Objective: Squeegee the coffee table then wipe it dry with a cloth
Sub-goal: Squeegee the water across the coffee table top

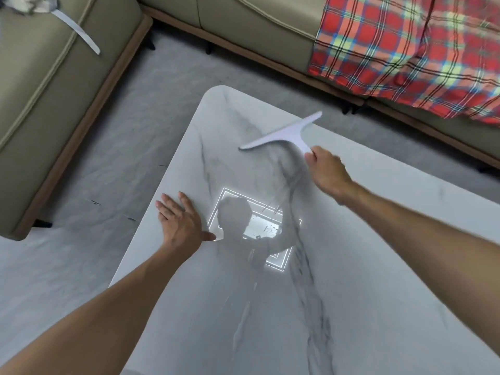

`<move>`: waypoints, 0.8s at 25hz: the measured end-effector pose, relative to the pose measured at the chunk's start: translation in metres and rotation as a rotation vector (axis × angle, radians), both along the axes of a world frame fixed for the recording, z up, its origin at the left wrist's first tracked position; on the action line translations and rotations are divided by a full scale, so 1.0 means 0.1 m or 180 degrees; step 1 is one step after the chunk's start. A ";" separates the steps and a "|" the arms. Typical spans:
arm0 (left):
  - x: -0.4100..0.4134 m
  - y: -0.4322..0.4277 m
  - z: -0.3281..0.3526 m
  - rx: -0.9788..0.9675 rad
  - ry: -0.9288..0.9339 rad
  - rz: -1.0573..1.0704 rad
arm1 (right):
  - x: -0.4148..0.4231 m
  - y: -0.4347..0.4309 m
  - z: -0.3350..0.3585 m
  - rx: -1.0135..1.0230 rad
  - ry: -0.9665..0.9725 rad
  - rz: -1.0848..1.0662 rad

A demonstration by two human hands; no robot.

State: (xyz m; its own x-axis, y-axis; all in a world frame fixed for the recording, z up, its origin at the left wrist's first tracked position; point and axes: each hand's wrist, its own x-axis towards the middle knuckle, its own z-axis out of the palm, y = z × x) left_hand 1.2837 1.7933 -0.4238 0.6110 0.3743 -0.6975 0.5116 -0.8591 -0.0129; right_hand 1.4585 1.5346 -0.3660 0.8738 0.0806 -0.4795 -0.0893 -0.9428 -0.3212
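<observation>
A glossy white marble coffee table [378,239] fills the lower right of the head view. My right hand [327,173] grips the handle of a white T-shaped squeegee [284,133], whose blade lies over the far part of the tabletop, near its rounded corner. My left hand [180,223] rests flat on the table's left edge with the fingers spread. The wet tabletop mirrors a ceiling light [257,228] and my silhouette. No cloth is visible on the table.
A beige sofa [54,90] stands at the left and runs along the back. A red plaid blanket [405,50] hangs over the sofa at the upper right. A white strip [75,31] lies on the left seat. Grey floor [130,147] lies between sofa and table.
</observation>
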 end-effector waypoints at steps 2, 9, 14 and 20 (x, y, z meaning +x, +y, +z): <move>-0.02 -0.05 0.03 -0.0028 -0.0096 -0.0124 | -0.51 -0.39 -0.01 -0.0083 0.0093 -0.0111; 0.12 -0.59 0.03 -0.0096 -0.0039 -0.0696 | -1.49 -1.08 0.37 0.0179 0.0588 -0.0746; 0.18 -0.61 -0.09 0.0037 0.0033 -0.0597 | -0.36 -0.90 0.24 0.0765 -0.0042 -0.1831; 0.23 -0.63 -0.06 -0.0028 0.0071 -0.0610 | -0.46 -0.84 0.10 0.0474 0.0173 -0.1777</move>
State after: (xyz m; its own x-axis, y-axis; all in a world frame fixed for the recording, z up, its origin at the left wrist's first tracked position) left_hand 1.3070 1.7305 -0.4297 0.6549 0.2466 -0.7143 0.3384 -0.9409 -0.0145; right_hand 1.4123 1.4509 -0.3563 0.7777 -0.3154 -0.5438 -0.5802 -0.6931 -0.4278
